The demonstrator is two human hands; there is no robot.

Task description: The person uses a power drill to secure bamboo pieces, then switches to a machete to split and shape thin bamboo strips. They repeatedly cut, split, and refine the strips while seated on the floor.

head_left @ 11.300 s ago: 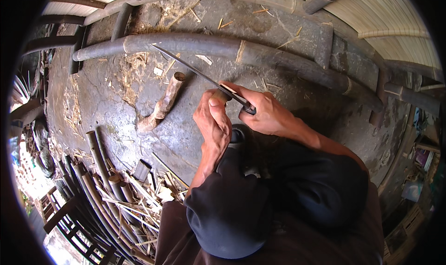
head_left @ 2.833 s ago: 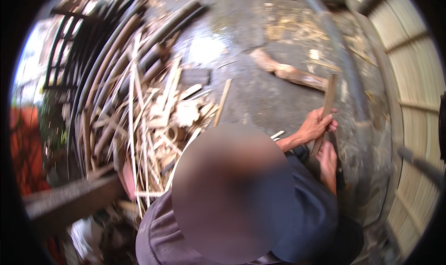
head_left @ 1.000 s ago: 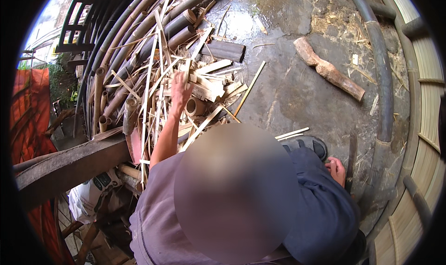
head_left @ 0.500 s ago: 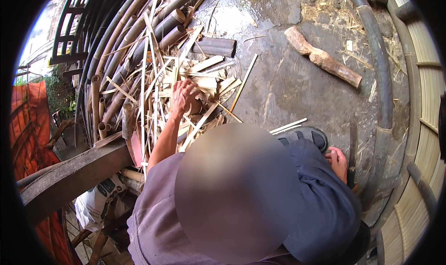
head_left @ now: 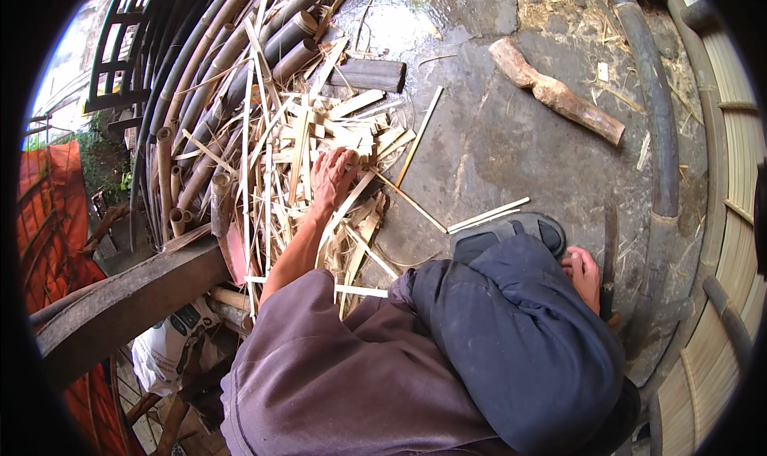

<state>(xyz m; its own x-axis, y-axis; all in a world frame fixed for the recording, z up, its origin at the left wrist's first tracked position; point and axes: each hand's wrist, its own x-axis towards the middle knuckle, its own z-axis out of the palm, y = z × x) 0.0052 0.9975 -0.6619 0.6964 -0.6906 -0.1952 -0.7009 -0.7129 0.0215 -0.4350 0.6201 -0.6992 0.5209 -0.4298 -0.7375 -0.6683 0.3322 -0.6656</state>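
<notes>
My left hand [head_left: 334, 176] reaches down onto a heap of split bamboo strips and offcuts [head_left: 300, 148]. Its fingers are bent and a little apart over the heap's right side; nothing held shows in them. My right hand [head_left: 583, 274] hangs low beside my bent knee, part of it hidden by the dark trouser leg. Its fingers are loosely curled and nothing is seen in them. Close to its right lies a long, narrow dark piece [head_left: 610, 244]. Two pale strips [head_left: 489, 215] lie by my sandal [head_left: 550, 236].
Bamboo poles [head_left: 292, 36] lean and lie at the far left. A dark bamboo piece [head_left: 369, 75] lies beyond the heap. A knobbly wooden billet [head_left: 555, 92] rests on the wet concrete floor [head_left: 479, 148]. A thick beam [head_left: 132, 304] runs at my left, above a white sack [head_left: 172, 352].
My left hand has shifted slightly right and nearer to me over the heap. A round blurred shape that covered my lap is gone, uncovering more strips. My right hand stays put.
</notes>
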